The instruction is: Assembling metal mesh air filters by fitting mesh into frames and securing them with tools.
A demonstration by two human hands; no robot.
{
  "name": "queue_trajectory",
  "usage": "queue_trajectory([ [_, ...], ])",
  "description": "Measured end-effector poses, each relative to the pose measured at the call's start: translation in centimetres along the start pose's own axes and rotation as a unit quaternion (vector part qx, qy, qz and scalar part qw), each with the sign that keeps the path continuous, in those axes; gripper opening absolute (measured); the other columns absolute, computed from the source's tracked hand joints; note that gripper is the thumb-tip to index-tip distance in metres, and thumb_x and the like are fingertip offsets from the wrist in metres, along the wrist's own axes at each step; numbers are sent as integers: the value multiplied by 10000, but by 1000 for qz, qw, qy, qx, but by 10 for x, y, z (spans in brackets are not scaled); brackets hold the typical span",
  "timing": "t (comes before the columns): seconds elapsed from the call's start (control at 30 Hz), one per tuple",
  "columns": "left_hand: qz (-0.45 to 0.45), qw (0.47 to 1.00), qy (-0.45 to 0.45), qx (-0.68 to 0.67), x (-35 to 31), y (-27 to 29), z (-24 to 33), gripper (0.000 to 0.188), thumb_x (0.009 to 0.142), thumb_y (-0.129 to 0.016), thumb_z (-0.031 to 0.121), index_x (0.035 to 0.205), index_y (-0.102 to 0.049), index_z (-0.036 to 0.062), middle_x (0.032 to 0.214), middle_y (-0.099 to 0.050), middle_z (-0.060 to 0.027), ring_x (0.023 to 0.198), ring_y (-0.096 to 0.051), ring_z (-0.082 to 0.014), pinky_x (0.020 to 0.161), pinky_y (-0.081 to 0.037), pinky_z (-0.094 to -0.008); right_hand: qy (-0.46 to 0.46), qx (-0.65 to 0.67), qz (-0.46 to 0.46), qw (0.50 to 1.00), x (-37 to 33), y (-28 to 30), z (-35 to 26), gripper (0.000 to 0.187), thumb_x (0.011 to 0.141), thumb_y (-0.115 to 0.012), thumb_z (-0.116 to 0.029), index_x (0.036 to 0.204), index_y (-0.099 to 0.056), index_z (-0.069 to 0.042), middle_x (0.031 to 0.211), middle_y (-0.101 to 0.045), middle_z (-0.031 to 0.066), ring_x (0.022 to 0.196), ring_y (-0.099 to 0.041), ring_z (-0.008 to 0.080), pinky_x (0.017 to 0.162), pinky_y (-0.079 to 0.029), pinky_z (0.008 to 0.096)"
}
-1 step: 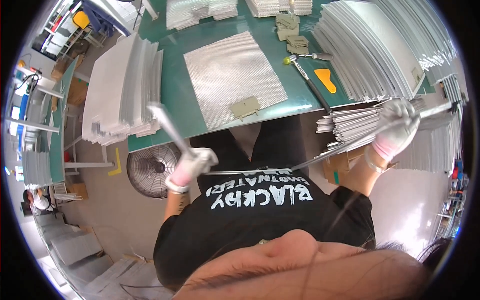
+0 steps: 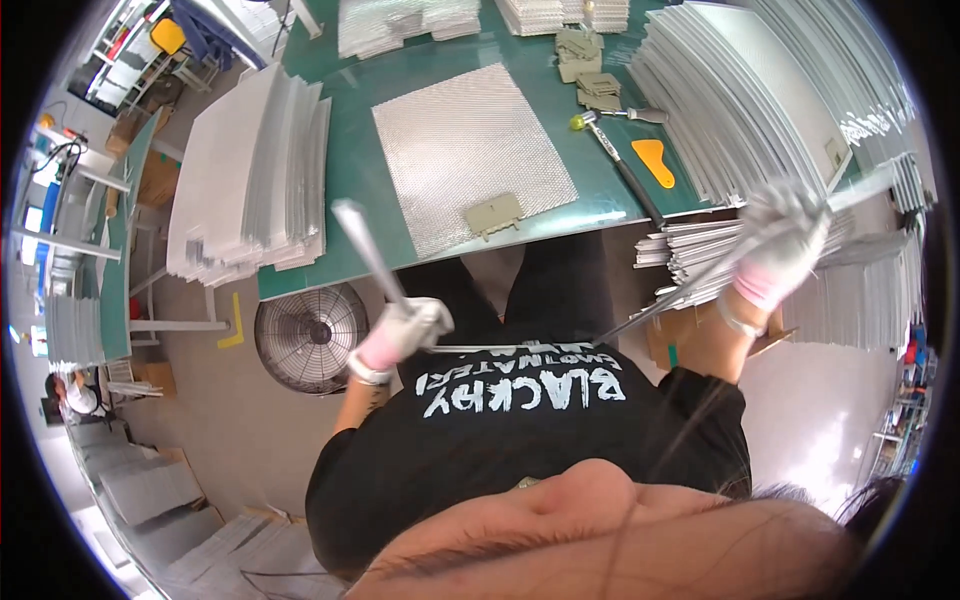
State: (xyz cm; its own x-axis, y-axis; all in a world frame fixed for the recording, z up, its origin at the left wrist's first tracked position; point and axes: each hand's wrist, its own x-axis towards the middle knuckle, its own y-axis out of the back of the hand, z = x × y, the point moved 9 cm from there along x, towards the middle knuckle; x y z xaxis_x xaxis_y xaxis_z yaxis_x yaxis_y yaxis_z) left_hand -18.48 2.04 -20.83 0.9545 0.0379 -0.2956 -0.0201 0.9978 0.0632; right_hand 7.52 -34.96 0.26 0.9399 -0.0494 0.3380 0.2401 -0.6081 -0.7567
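Note:
Both my hands wear pale gloves with pink cuffs. A thin silvery metal strip (image 2: 372,255), bent at corners like part of a frame, is held between them and passes in front of my black shirt. My left hand (image 2: 405,332) is closed round it just off the table's near edge, with one length sticking up past the hand. Farther right and higher, my right hand (image 2: 785,245) grips the other side, blurred by motion. On the table lies a silvery mesh sheet (image 2: 455,150), with a beige-green plastic piece (image 2: 494,214) on its near edge.
Stacked panels stand at the table's left (image 2: 225,165) and right (image 2: 735,100). Near the right stack lie a mallet (image 2: 625,175), a yellow scraper (image 2: 653,163) and a grey-handled tool (image 2: 645,115). A round floor fan (image 2: 310,335) stands beneath the left edge. Metal strips (image 2: 690,250) are piled below right.
My left hand has shifted right, with its upright length of strip. My right hand has moved slightly left and down, and the strip's far right end has moved up and left.

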Motion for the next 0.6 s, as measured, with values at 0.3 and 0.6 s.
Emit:
queue_trajectory([
  [0.3,496,807,-284,150,-53,-16,-7,681,835,-674,88,1411,-331,-31,1182,-555,-166,1266,-477,-299,1093,-361,-408,-348,56,52,934,12,14,304,211,979,-589,-264,888,-521,-87,833,-585,84,739,-569,193,745,-512,377],
  [0.6,62,820,-25,-569,117,-130,-43,504,1066,-379,342,1441,-347,7,1471,-429,-177,1368,-404,-316,1144,-321,-425,-355,-405,-290,791,-90,13,294,234,976,-514,-183,1116,-565,-4,886,-644,51,765,-603,112,693,-502,262],
])
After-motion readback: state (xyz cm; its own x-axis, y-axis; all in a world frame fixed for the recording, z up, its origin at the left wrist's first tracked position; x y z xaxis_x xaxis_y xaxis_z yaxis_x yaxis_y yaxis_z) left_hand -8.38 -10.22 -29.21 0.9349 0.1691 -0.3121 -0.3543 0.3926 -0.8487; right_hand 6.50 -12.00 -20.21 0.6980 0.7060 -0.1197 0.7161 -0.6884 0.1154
